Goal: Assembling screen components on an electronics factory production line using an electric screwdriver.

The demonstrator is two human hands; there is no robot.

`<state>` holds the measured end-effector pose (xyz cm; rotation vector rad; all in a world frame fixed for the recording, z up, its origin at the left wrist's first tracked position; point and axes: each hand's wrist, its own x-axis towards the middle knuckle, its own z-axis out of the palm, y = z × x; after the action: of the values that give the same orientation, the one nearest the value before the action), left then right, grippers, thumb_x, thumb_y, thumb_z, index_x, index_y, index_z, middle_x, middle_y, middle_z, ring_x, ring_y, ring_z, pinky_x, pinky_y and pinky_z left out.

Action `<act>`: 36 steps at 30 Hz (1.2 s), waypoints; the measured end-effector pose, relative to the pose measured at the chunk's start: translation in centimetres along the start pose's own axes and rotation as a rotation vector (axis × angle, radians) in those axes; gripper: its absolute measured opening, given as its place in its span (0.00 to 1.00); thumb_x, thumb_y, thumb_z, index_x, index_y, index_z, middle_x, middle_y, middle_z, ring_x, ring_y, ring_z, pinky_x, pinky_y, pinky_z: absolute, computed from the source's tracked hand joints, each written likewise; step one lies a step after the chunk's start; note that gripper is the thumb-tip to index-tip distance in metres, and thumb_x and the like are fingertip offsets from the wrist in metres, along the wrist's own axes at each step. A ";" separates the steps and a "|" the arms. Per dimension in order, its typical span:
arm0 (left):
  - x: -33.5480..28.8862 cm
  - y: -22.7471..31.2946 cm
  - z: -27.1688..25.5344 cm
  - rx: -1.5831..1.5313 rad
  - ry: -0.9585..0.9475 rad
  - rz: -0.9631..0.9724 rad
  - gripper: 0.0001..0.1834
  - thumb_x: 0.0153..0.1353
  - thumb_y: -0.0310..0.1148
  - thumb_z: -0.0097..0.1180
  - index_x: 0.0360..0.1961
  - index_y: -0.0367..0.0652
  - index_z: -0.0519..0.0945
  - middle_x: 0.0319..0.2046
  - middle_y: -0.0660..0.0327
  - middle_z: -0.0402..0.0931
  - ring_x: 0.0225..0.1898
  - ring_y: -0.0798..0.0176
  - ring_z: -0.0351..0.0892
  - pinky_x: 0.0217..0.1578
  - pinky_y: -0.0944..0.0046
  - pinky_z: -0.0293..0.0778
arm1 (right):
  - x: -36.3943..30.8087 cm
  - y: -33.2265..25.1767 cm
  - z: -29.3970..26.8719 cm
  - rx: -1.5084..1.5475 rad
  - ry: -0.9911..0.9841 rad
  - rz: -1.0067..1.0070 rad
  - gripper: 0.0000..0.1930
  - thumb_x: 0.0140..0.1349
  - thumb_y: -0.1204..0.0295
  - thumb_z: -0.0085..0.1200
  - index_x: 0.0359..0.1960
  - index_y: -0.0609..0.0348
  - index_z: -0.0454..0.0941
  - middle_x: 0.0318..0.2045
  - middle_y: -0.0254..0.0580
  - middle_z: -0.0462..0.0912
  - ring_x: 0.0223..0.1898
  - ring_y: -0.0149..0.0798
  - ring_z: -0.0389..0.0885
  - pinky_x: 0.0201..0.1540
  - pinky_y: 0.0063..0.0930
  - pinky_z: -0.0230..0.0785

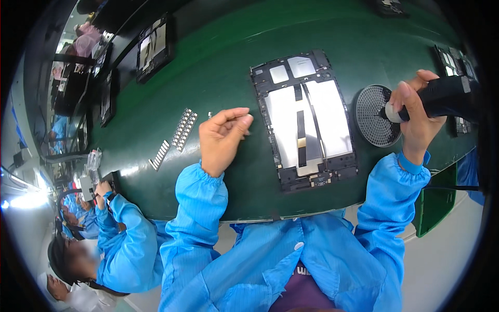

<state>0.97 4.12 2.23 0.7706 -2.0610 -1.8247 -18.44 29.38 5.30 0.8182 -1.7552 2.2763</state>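
My left hand is above the bench, left of an opened tablet, with thumb and fingers pinched together. Whether something small sits in the pinch is hidden. The tablet lies flat, showing silvery-white panels, a black frame and dark flex cables down its middle. On its right, my right hand is wrapped round the light-coloured nose of a black electric screwdriver. The tool's tip points left, over a round grey screw tray covered in small holes.
Sheets of small light parts and a narrower strip lie on the green bench at left. Another opened tablet stands at far left, more devices at far right. A co-worker's blue sleeve is at lower left.
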 end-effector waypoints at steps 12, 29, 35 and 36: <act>2.4 -1.1 1.3 0.144 -0.024 0.162 0.07 0.55 0.27 0.60 0.31 0.33 0.78 0.27 0.65 0.73 0.24 0.76 0.73 0.15 0.77 0.67 | 0.3 -1.0 1.4 0.045 -0.005 -0.017 0.18 0.50 0.83 0.58 0.44 0.67 0.70 0.19 0.40 0.75 0.17 0.32 0.72 0.25 0.30 0.69; 3.9 0.5 0.0 0.165 -0.132 -0.080 0.11 0.49 0.30 0.65 0.26 0.33 0.76 0.20 0.60 0.76 0.17 0.71 0.76 0.13 0.73 0.67 | -0.3 -2.6 15.0 0.072 -0.491 0.030 0.20 0.54 0.79 0.53 0.48 0.68 0.63 0.17 0.40 0.73 0.18 0.33 0.73 0.25 0.28 0.69; 4.0 0.8 -0.1 0.112 -0.175 -0.117 0.09 0.48 0.27 0.64 0.23 0.32 0.77 0.19 0.57 0.77 0.16 0.67 0.78 0.14 0.71 0.70 | -1.2 0.7 18.4 0.217 -0.458 0.064 0.11 0.47 0.82 0.63 0.32 0.68 0.75 0.16 0.34 0.77 0.18 0.23 0.74 0.23 0.15 0.66; 3.9 1.0 -0.1 0.124 -0.178 -0.137 0.09 0.48 0.27 0.64 0.23 0.32 0.77 0.19 0.57 0.78 0.17 0.67 0.78 0.14 0.71 0.70 | -1.3 0.9 18.5 0.223 -0.456 0.085 0.10 0.47 0.82 0.63 0.31 0.68 0.75 0.16 0.34 0.78 0.18 0.22 0.74 0.24 0.15 0.66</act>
<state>-2.37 1.89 2.65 0.8271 -2.3037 -1.9142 -11.70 12.16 6.90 1.4282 -1.7415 2.5235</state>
